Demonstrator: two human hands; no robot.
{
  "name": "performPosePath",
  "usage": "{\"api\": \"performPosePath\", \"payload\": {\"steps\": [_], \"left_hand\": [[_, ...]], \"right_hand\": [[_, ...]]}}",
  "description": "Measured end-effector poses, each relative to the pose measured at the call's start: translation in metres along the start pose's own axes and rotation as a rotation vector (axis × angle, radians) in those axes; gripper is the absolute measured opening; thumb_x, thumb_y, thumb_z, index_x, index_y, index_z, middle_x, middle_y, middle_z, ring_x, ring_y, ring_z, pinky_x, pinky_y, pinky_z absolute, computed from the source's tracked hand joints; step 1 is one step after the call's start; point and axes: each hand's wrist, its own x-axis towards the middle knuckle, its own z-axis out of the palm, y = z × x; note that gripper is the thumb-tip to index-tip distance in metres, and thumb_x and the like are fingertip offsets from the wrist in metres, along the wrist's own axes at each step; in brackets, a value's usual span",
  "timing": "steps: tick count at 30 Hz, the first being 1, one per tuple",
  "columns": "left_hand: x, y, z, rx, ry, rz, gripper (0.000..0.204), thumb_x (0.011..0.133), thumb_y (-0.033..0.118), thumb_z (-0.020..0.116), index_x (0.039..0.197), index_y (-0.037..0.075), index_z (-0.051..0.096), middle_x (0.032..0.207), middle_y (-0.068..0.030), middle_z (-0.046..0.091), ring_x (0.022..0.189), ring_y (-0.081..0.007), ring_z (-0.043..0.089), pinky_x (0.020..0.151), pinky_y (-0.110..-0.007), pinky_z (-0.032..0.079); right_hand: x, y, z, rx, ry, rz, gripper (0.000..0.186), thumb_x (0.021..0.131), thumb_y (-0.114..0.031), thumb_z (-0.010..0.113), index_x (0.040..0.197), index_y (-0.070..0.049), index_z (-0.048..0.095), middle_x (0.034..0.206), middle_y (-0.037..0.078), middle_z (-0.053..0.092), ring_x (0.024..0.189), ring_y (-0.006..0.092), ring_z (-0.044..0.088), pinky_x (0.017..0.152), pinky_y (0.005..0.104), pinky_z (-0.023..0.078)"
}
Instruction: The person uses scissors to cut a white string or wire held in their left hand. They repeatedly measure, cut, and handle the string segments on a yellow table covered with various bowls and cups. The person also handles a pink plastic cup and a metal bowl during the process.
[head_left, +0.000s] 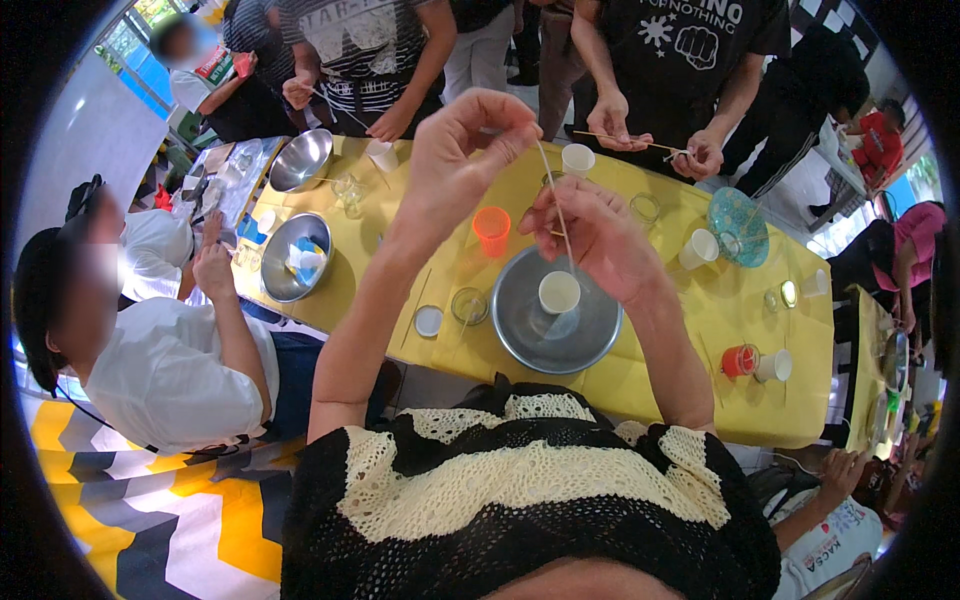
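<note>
Grey metal bowl, round, smooth, on yellow tablecloth; white paper cup sits inside it, contents hard to make out. Left of bowl: clear glass jar just beside, contents unclear, then round pale lid lying flat. Above bowl, slightly left: translucent orange cup. Right of bowl, farther up: another white cup, plus teal patterned bowl. Well right of bowl: red jar next to a third white cup. Left hand raised above bowl, thumb and fingertips pinched on top end of thin pale strand, nearly straight, slanting down to near the cup's rim. Right hand over bowl's upper edge, fingers curled, partly spread, close by strand; cannot tell if it grips it.
</note>
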Motion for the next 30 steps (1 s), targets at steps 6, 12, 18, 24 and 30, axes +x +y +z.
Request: {"api": "performPosePath", "payload": {"steps": [6, 12, 18, 24, 30], "left_hand": [[0.014, -0.003, -0.011, -0.005, 0.024, -0.028, 0.013, 0.081, 0.005, 0.063, 0.093, 0.002, 0.058, 0.087, -0.0006, 0.061, 0.082, -0.0065, 0.056, 0.075, -0.019, 0.044], [0.025, -0.014, -0.019, -0.006, 0.051, 0.023, 0.013, 0.081, 0.005, 0.063, 0.094, 0.002, 0.059, 0.087, -0.0014, 0.062, 0.082, -0.0069, 0.057, 0.075, -0.019, 0.044], [0.029, -0.019, -0.021, 0.025, 0.032, 0.006, 0.014, 0.081, 0.005, 0.062, 0.094, 0.002, 0.059, 0.088, -0.0018, 0.062, 0.083, -0.0073, 0.057, 0.076, -0.02, 0.044], [0.032, -0.027, -0.017, 0.034, 0.017, 0.01, 0.015, 0.081, 0.006, 0.062, 0.095, 0.002, 0.059, 0.089, -0.0014, 0.061, 0.084, -0.0074, 0.056, 0.076, -0.02, 0.044], [0.029, -0.017, -0.011, 0.231, 0.115, 0.149, 0.021, 0.079, 0.011, 0.065, 0.097, 0.002, 0.06, 0.095, -0.0043, 0.06, 0.086, -0.0094, 0.055, 0.073, -0.022, 0.044]], "right_hand": [[-0.006, 0.009, 0.006, 0.019, -0.034, 0.075, 0.019, 0.088, -0.017, 0.05, 0.092, 0.0, 0.058, 0.085, 0.014, 0.064, 0.066, 0.013, 0.056, 0.063, 0.0239, 0.046], [-0.012, 0.016, 0.008, -0.031, -0.034, 0.118, 0.02, 0.087, -0.016, 0.05, 0.094, 0.001, 0.059, 0.084, 0.013, 0.064, 0.067, 0.0133, 0.056, 0.065, 0.0237, 0.045], [-0.014, 0.024, 0.013, -0.043, -0.042, 0.134, 0.019, 0.088, -0.015, 0.048, 0.097, -0.002, 0.057, 0.085, 0.014, 0.063, 0.071, 0.0142, 0.057, 0.066, 0.0261, 0.046], [-0.014, 0.02, 0.018, -0.036, -0.049, 0.148, 0.023, 0.09, -0.015, 0.046, 0.107, 0.0, 0.053, 0.086, 0.014, 0.063, 0.072, 0.0125, 0.057, 0.071, 0.0252, 0.046], [-0.008, 0.021, 0.013, 0.08, -0.052, 0.138, 0.02, 0.092, -0.017, 0.046, 0.106, -0.003, 0.051, 0.094, 0.014, 0.062, 0.079, 0.0134, 0.058, 0.073, 0.0255, 0.046]]}}
